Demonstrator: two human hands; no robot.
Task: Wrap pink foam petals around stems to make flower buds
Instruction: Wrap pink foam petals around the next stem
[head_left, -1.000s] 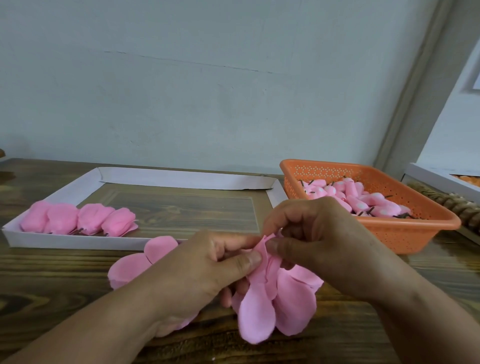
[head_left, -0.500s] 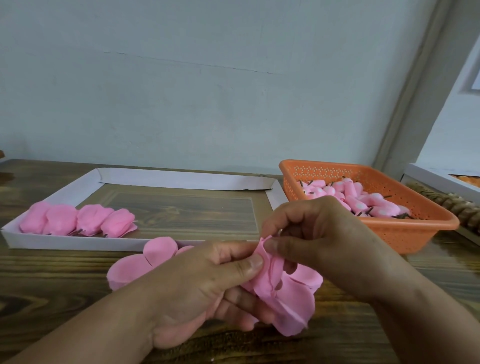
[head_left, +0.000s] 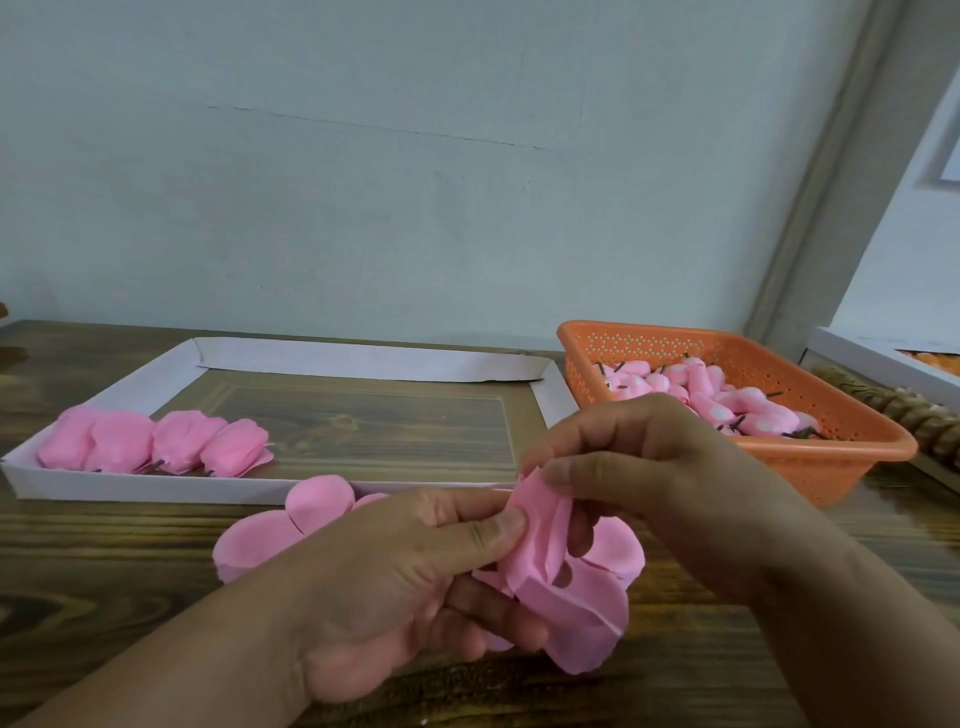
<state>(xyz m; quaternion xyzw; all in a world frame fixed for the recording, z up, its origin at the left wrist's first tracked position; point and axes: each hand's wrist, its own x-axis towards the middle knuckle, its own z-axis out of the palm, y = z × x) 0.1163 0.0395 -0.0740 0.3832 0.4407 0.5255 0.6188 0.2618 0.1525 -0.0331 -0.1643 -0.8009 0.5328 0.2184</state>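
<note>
A pink foam petal piece (head_left: 571, 603) with several lobes hangs between both hands above the table's front. My left hand (head_left: 395, 587) pinches it between thumb and fingers, with lower fingers curled beneath the lobes. My right hand (head_left: 644, 478) pinches its folded top edge from above. No stem shows inside the petals. More loose pink petals (head_left: 270, 535) lie flat on the wood behind my left hand. Several finished pink buds (head_left: 156, 447) rest in the left end of a white cardboard tray (head_left: 363, 358).
An orange perforated basket (head_left: 810, 467) at the right holds many small pink cores on dark stems (head_left: 727, 400). Beyond it, at the far right edge, a white box (head_left: 883, 358) and a brown twisted item (head_left: 898, 415). A pale wall stands behind the wooden table (head_left: 104, 561).
The hanging petal lobes have been gathered up and folded against my left hand's fingers. Both hands stay pinched at the same spot.
</note>
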